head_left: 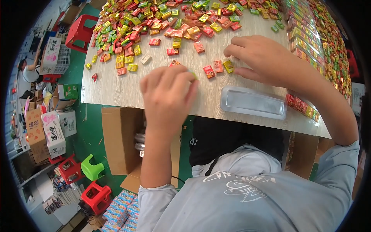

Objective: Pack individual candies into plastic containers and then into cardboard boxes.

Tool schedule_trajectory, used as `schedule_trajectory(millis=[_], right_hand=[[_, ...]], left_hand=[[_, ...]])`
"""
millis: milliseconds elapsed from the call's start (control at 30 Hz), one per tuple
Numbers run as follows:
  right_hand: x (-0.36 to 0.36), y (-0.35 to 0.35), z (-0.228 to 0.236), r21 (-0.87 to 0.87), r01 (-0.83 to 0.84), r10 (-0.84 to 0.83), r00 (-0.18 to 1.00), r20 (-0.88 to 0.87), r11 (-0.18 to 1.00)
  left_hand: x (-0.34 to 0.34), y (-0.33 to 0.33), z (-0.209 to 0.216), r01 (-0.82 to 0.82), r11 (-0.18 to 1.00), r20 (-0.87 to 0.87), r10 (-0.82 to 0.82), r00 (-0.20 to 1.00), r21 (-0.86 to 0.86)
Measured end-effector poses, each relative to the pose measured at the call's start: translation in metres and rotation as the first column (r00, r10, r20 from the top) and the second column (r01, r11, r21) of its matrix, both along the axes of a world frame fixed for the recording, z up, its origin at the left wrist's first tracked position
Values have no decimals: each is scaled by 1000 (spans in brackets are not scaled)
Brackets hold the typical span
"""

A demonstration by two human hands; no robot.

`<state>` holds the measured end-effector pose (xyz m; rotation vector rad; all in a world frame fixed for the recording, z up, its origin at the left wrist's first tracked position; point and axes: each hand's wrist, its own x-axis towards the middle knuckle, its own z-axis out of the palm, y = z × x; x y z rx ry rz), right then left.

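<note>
Going left to right here. Far left of the tabletop (116,89) there's the near edge of a big loose heap of little boxes (127,33), mostly red, yellow and green, with a pale cream box (146,59) lying off by itself.

Next is the left hand (167,96), back up, fingers curled downward. A bit of a red and yellow box (175,63) pokes out past the knuckles and something green (193,74) shows by the fingertips. Can't tell if it's actually gripping either one, the hand blocks the view.

Then the bit that matters most imo: three small boxes sitting in the gap between the hands, in a short row. Red box (209,71) on the left and a touch closer to the body, orange-red box (218,66) in the middle, yellow box (228,66) on the right. Their long sides run roughly away from the person. The right hand (233,61) is clearly the nearer one, loosely open, thumb and fingers apart with the yellow box right at the opening. Touching or just beside it? Can't say.

The clear tray (253,103) lies below the right hand, bodyward, long axis running left-right with the right end slightly nearer the body. Past that, a row of packed boxes (301,106) lies under the right forearm.
</note>
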<state>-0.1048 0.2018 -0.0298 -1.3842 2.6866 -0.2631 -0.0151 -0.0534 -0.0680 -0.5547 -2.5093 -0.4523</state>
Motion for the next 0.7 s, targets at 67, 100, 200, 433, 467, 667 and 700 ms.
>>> schedule_trajectory(millis=[67,100,200,433,467,667,700], right_hand=[[1,-3,-3,-37,-15,15,1000,12,999],[1,-5,-4,-75,-30,31,999,21,997],[0,-13,-3,2,-46,46,999,23,999],[-6,-27,-5,-6,-57,57,995,78,998],[-9,-26,-3,-37,-78,79,996,31,996],[-56,-56,0,-151,54,-76,987,-141,987],[-60,-66,2,-188,72,-106,979,-174,980]], left_hand=[[2,10,-7,24,1000,42,-23,999,-11],[2,12,-9,47,999,84,-45,995,-21],[-2,13,-7,56,998,121,-56,991,-1],[-6,12,-14,104,991,165,-116,979,79],[-6,12,-14,101,992,166,-113,980,81],[-4,14,-12,63,985,187,-93,978,161],[-3,12,-11,8,991,122,-24,992,132]])
